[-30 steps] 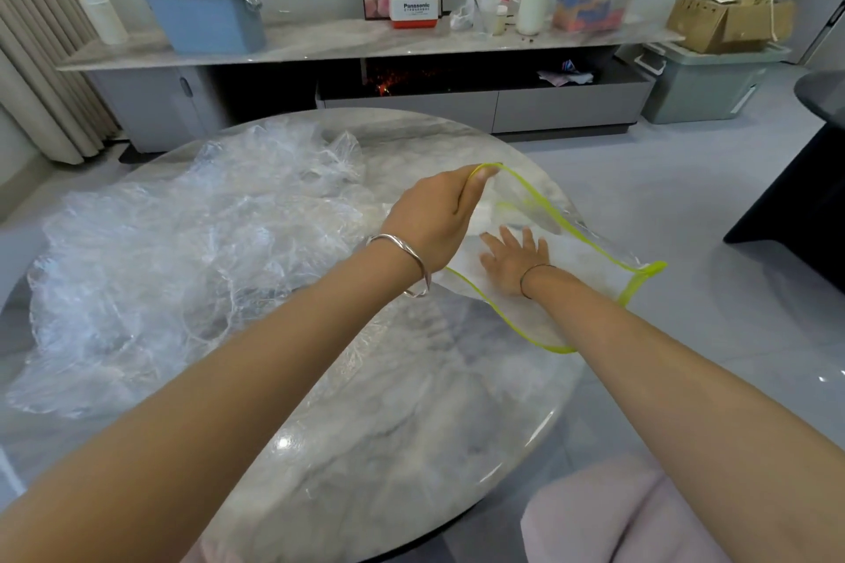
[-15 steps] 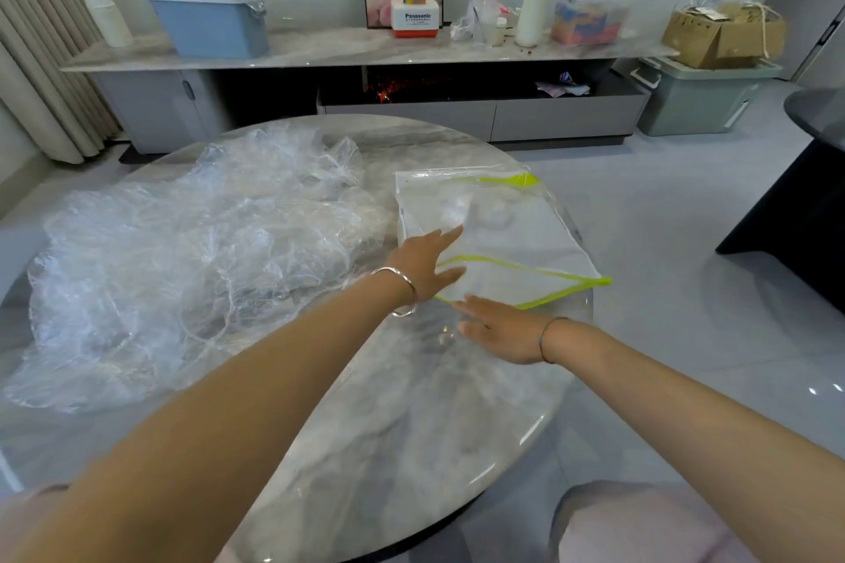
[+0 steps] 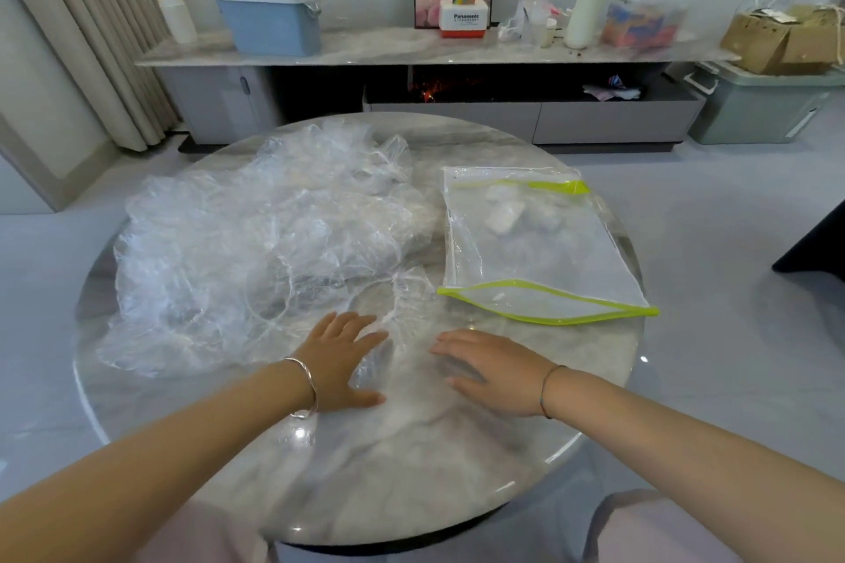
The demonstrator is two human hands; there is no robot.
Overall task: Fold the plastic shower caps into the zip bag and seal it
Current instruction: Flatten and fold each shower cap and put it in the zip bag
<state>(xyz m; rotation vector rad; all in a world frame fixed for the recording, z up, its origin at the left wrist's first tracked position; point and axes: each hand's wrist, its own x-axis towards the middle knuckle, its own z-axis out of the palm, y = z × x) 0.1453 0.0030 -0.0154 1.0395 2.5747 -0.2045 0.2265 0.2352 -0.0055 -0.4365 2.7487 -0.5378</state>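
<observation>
Both hands lie flat on the round marble worktop (image 3: pixel 411 471), fingers straight and spread, gripping nothing. The left hand (image 3: pixel 340 357) rests on the near edge of the heap of clear shower caps (image 3: pixel 256 251), the right hand (image 3: pixel 494 368) just beside it. The zip bag (image 3: pixel 539 251) lies beyond the right hand (green-edged mouth gaping), with whitish folded pieces inside.

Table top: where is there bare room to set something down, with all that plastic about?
Bare marble on the table lies along the near rim, this side of the shower caps and the zip bag. A thin strip runs along the far rim behind the bag. The left half is crowded with caps.
</observation>
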